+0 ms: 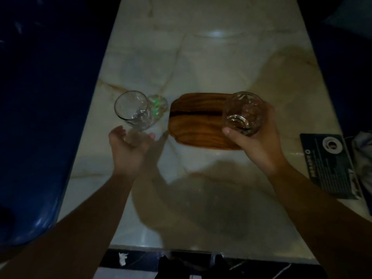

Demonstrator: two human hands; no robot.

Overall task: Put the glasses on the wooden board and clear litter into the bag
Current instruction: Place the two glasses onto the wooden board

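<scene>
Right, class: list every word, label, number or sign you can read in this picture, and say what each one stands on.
Dark card at the table's right edge: a white round logo and lines of pale print, all too small and blurred to read.
Glasses, wooden board, table: no text visible.
Nothing here can be quoted.

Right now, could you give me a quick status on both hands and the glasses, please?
Right hand gripping glass over wooden board's right end. Left hand open beneath tilted glass, contact unclear. Crumpled clear wrapper beside it.
</scene>
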